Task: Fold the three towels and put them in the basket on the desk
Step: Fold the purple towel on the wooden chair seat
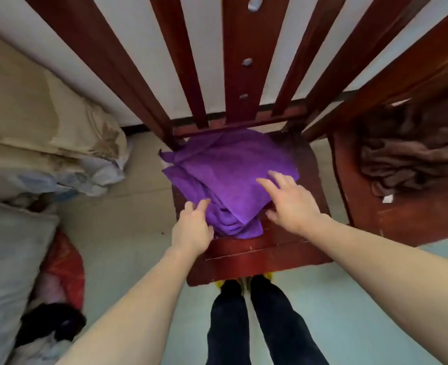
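Note:
A purple towel (228, 175) lies folded in a rough diamond on the seat of a red-brown wooden chair (259, 254). My left hand (192, 227) touches the towel's near left edge with its fingers loosely bent. Over the towel's near right corner, my right hand (291, 201) spreads its fingers flat. Neither hand grips the cloth. A crumpled brown towel (407, 162) sits on a second red-brown chair (402, 219) to the right. No basket or desk is in view.
The chair's slatted back (241, 75) rises just beyond the towel, against a white wall. Stuffed sacks (41, 133) and a red bag (65, 262) crowd the floor on the left. My legs (257, 325) stand at the seat's front edge on a pale floor.

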The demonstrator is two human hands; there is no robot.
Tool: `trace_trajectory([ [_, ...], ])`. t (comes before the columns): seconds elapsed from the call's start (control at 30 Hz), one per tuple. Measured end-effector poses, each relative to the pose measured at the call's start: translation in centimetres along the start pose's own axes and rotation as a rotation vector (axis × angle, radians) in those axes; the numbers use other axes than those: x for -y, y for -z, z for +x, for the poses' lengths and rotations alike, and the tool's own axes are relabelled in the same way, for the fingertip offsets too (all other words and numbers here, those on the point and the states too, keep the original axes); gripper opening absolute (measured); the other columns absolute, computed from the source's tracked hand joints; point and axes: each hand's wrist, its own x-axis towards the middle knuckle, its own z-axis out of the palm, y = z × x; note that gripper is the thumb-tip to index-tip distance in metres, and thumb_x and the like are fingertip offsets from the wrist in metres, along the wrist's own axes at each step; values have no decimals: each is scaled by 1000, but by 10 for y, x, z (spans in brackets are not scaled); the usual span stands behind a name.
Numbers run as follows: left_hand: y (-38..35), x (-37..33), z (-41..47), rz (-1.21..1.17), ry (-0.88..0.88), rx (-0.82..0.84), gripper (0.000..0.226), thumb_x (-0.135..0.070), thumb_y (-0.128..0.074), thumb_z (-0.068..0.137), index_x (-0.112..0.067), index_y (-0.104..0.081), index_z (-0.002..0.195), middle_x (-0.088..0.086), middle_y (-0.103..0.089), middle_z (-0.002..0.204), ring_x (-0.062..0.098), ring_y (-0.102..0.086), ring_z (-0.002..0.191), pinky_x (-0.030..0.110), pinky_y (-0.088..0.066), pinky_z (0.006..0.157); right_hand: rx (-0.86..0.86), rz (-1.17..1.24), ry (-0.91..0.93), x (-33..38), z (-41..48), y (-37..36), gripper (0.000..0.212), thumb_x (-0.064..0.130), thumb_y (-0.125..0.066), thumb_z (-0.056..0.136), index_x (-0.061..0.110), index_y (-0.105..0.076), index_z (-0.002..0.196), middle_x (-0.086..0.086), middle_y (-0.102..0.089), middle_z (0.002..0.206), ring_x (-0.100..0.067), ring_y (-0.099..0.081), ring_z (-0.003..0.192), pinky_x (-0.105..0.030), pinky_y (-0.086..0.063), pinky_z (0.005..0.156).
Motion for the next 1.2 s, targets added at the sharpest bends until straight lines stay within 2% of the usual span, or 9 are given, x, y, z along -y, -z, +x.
trace_trajectory([
  [0.2, -38, 8, 11, 234, -27, 85, 31, -20, -56, 86, -17, -55, 116, 11, -49, 116, 33, -49, 114, 42, -47, 85, 34, 78, -100, 7, 6, -42, 25, 35, -51, 95, 19, -63, 110, -6, -48, 123, -33, -59, 102, -39, -47, 74],
  [0.4, -65, 15, -25, 178, 118, 266, 28, -33, -56, 81, -14, -59, 101, 9, -64, 112, 32, -59, 106, 35, -47, 81, 97, 224, -463, -24, -36, -54, 22, 36, -48, 90, 16, -55, 84, -14, -67, 103, -37, -62, 98, -36, -38, 70],
  [0.6, -54, 31, -34, -12, 230, 54, 30, -23, -56, 82, -16, -56, 111, 11, -56, 117, 32, -53, 112, 39, -47, 83, -60, 403, -908, -75, -46, -33, 31, 34, -49, 93, 10, -61, 107, -24, -60, 121, -41, -57, 111, -42, -44, 88],
  [0.7, -37, 20, -17, -45, 39, -291, 61, -25, -66, 74, -20, -46, 132, 11, -44, 127, 33, -44, 116, 42, -45, 85, -314, 458, -642, -67, -25, -24, 50, 41, -57, 91, 19, -45, 134, -15, -44, 141, -37, -46, 127, -48, -42, 96],
  [0.77, -33, 9, 3, 123, -70, -238, 81, -31, -71, 71, -26, -35, 145, 12, -36, 139, 32, -39, 122, 42, -40, 94, -219, 384, -379, -53, -15, -29, 79, 54, -67, 81, 29, -31, 147, -9, -25, 157, -30, -30, 141, -50, -39, 104],
  [0.9, -35, -10, 28, 268, -112, -152, 32, -36, -59, 85, -25, -65, 114, 7, -54, 120, 30, -45, 112, 38, -36, 87, -25, 25, -7, -26, -33, -73, 49, 35, -78, 72, 25, -66, 119, -9, -32, 157, -35, -33, 141, -55, -45, 94],
  [1.0, -32, -5, 31, -39, -37, -174, 31, -39, -59, 88, -20, -59, 113, 8, -63, 108, 33, -52, 106, 41, -42, 86, -178, 371, -97, -30, -43, -82, 10, 20, -72, 82, 15, -74, 91, -8, -65, 127, -31, -58, 118, -45, -52, 84],
  [1.1, -34, 7, 21, -174, -36, -145, 47, -46, -59, 88, -15, -52, 122, 10, -62, 104, 33, -51, 101, 44, -44, 87, -333, 1116, -562, -42, -22, -53, 17, 15, -58, 95, 15, -70, 82, -6, -71, 91, -23, -64, 92, -35, -49, 88],
  [1.2, -46, 11, 10, -130, -67, -177, 44, -48, -58, 88, -11, -57, 113, 9, -58, 104, 29, -48, 98, 40, -42, 88, -480, 1683, -924, -67, 8, -19, 19, 18, -53, 97, 12, -68, 107, -10, -71, 106, -27, -68, 100, -44, -53, 95],
])
